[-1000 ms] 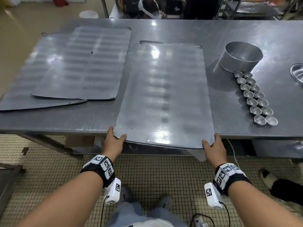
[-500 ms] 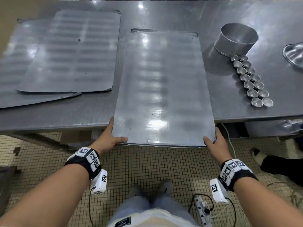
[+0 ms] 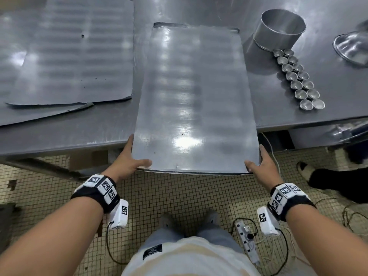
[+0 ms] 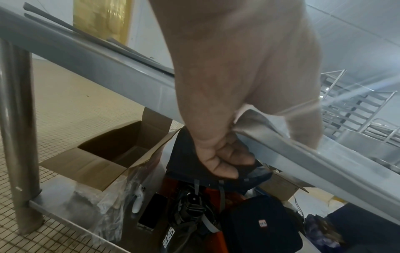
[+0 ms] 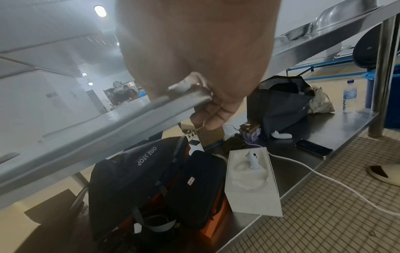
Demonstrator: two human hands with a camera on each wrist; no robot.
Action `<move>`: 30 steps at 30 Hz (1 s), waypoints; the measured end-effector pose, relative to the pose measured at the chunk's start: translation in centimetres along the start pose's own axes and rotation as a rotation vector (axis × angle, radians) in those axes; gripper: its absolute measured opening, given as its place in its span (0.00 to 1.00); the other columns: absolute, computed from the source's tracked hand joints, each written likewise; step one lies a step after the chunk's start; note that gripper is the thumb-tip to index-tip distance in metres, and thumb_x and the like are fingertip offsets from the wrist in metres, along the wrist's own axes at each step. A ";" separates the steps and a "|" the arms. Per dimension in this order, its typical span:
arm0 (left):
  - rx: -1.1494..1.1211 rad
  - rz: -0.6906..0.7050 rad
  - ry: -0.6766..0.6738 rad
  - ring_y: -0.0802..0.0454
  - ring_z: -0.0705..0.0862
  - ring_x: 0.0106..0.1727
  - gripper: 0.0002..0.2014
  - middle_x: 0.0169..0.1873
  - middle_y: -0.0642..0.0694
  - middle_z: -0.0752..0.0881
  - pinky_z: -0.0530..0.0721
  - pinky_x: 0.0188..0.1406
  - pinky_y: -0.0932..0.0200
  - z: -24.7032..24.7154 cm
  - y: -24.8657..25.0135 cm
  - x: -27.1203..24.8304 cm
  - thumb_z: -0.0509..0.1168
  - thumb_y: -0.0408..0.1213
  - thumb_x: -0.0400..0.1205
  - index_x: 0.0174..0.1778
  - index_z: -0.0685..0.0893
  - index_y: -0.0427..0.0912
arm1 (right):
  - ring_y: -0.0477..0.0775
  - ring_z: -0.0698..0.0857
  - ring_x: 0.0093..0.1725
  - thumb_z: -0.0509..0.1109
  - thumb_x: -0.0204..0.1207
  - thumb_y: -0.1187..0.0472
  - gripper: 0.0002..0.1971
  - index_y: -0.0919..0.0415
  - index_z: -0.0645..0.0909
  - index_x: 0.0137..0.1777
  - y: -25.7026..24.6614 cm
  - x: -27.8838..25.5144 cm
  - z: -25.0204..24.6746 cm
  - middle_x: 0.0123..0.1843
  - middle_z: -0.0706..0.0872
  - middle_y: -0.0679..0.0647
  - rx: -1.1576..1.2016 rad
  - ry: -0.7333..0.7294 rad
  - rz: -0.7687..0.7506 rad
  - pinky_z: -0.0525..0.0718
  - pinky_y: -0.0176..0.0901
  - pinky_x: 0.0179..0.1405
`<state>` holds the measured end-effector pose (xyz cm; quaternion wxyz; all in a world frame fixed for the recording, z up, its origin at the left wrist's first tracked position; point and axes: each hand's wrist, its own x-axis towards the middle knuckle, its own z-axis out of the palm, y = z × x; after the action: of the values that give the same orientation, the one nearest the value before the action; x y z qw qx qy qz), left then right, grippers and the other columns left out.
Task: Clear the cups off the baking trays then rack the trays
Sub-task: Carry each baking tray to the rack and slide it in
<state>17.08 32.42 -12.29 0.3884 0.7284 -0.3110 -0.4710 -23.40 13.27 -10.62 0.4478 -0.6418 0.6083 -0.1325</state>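
A bare flat baking tray point(image 3: 194, 100) lies lengthwise on the steel table point(image 3: 99, 134), its near end hanging over the front edge. My left hand point(image 3: 130, 160) grips its near left corner, thumb on top and fingers curled beneath, as the left wrist view shows point(image 4: 223, 160). My right hand point(image 3: 258, 164) grips the near right corner the same way point(image 5: 214, 109). Two more bare trays point(image 3: 71, 56) lie overlapped at the left. Several small metal cups point(image 3: 298, 80) stand in two rows at the right.
A round metal ring mould point(image 3: 278, 28) stands behind the cups and a steel bowl point(image 3: 352, 48) sits at the far right. Bags, a cardboard box point(image 4: 103, 154) and a white box point(image 5: 251, 181) fill the lower shelf. A power strip point(image 3: 247, 242) and cables lie on the tiled floor.
The tray has slid toward me, so more of its near end overhangs the table edge. Both hands stay on its near corners and have come back with it.
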 end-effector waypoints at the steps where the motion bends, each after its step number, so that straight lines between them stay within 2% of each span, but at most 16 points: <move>1: 0.006 -0.014 0.073 0.53 0.76 0.75 0.47 0.76 0.57 0.75 0.73 0.78 0.47 0.1 0.5 0.3 0.81 0.42 0.75 0.85 0.59 0.59 | 0.51 0.78 0.65 0.72 0.79 0.68 0.36 0.56 0.63 0.85 -0.7 0.3 -0.4 0.65 0.76 0.49 -0.006 -0.009 0.020 0.75 0.45 0.64; 3: 0.016 -0.038 0.221 0.47 0.73 0.79 0.44 0.81 0.49 0.72 0.71 0.79 0.46 0.5 1.7 1.4 0.77 0.48 0.78 0.87 0.59 0.51 | 0.54 0.79 0.64 0.74 0.77 0.67 0.39 0.57 0.61 0.86 -1.5 1.7 -1.0 0.65 0.78 0.52 -0.010 -0.029 0.048 0.74 0.45 0.62; 5: 0.057 -0.073 0.310 0.44 0.70 0.81 0.41 0.83 0.47 0.68 0.69 0.77 0.50 1.2 2.7 2.3 0.73 0.47 0.82 0.88 0.59 0.48 | 0.56 0.82 0.66 0.75 0.77 0.61 0.35 0.53 0.66 0.82 -1.6 3.6 -1.1 0.67 0.82 0.50 -0.012 -0.056 0.050 0.77 0.48 0.64; 8: 0.101 -0.112 0.349 0.42 0.70 0.82 0.39 0.84 0.47 0.68 0.70 0.79 0.45 2.3 2.6 2.8 0.71 0.46 0.84 0.88 0.58 0.49 | 0.57 0.86 0.63 0.73 0.79 0.52 0.25 0.48 0.73 0.75 -1.1 6.2 -0.9 0.64 0.86 0.50 0.030 -0.075 0.067 0.82 0.55 0.65; 10: 0.096 -0.119 0.352 0.42 0.73 0.80 0.39 0.82 0.47 0.72 0.73 0.78 0.38 2.9 2.2 2.5 0.72 0.47 0.83 0.87 0.58 0.53 | 0.59 0.86 0.62 0.72 0.77 0.45 0.26 0.50 0.75 0.74 -0.7 7.8 -1.0 0.63 0.87 0.52 0.033 -0.041 0.063 0.82 0.57 0.65; 12: 0.052 -0.115 0.356 0.45 0.77 0.76 0.38 0.79 0.49 0.75 0.76 0.76 0.38 4.1 2.1 1.7 0.72 0.46 0.83 0.86 0.61 0.52 | 0.60 0.84 0.64 0.70 0.79 0.42 0.27 0.54 0.76 0.75 -0.3 8.8 -1.6 0.65 0.86 0.54 0.015 -0.004 0.073 0.79 0.53 0.65; 14: 0.010 -0.109 0.381 0.52 0.75 0.75 0.38 0.78 0.55 0.73 0.73 0.78 0.42 5.5 2.2 0.5 0.72 0.43 0.83 0.87 0.61 0.52 | 0.61 0.83 0.65 0.67 0.83 0.43 0.25 0.58 0.78 0.74 0.1 9.4 -2.3 0.66 0.86 0.57 -0.010 -0.005 0.070 0.76 0.49 0.62; 16: -0.027 -0.112 0.393 0.51 0.76 0.74 0.37 0.77 0.56 0.74 0.75 0.75 0.42 7.0 2.2 -0.6 0.73 0.44 0.83 0.85 0.63 0.55 | 0.61 0.83 0.63 0.66 0.84 0.43 0.25 0.60 0.79 0.73 0.8 9.7 -3.2 0.65 0.86 0.58 0.001 -0.016 0.045 0.75 0.49 0.59; 18: -0.074 -0.129 0.398 0.50 0.82 0.67 0.34 0.71 0.51 0.81 0.83 0.67 0.44 8.3 2.5 -1.7 0.74 0.41 0.82 0.83 0.66 0.53 | 0.59 0.84 0.60 0.66 0.85 0.44 0.23 0.59 0.80 0.72 1.5 9.7 -3.9 0.63 0.87 0.57 0.014 -0.031 0.017 0.77 0.49 0.59; 21: -0.147 -0.201 0.371 0.56 0.86 0.56 0.32 0.60 0.54 0.84 0.87 0.50 0.55 9.3 2.9 -3.3 0.74 0.38 0.82 0.80 0.69 0.49 | 0.58 0.86 0.58 0.68 0.84 0.46 0.19 0.59 0.81 0.67 2.6 9.6 -4.9 0.59 0.88 0.54 0.018 -0.076 -0.018 0.80 0.48 0.55; 24: -0.149 -0.273 0.291 0.48 0.88 0.58 0.31 0.60 0.50 0.86 0.88 0.58 0.42 9.5 2.1 -4.4 0.77 0.43 0.78 0.76 0.72 0.50 | 0.55 0.88 0.56 0.70 0.84 0.49 0.18 0.60 0.81 0.66 3.6 9.1 -5.9 0.57 0.88 0.53 0.056 -0.105 -0.034 0.81 0.41 0.44; 26: -0.124 -0.301 0.266 0.46 0.89 0.59 0.32 0.61 0.48 0.88 0.88 0.60 0.39 9.5 1.5 -4.6 0.79 0.47 0.75 0.73 0.75 0.50 | 0.52 0.88 0.56 0.71 0.83 0.51 0.18 0.60 0.80 0.68 4.2 8.8 -6.4 0.57 0.88 0.52 0.072 -0.119 -0.036 0.80 0.38 0.41; 30: -0.083 -0.262 0.355 0.49 0.89 0.57 0.29 0.60 0.50 0.88 0.87 0.60 0.41 10.7 1.5 -3.7 0.76 0.55 0.77 0.70 0.76 0.49 | 0.52 0.87 0.57 0.72 0.82 0.53 0.19 0.57 0.77 0.69 4.2 9.2 -6.6 0.59 0.87 0.52 0.088 -0.140 -0.023 0.83 0.44 0.47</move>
<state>5.72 31.79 -12.07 0.4021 0.8176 -0.1208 -0.3940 -28.79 2.90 -13.43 0.5156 -0.6361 0.5615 -0.1192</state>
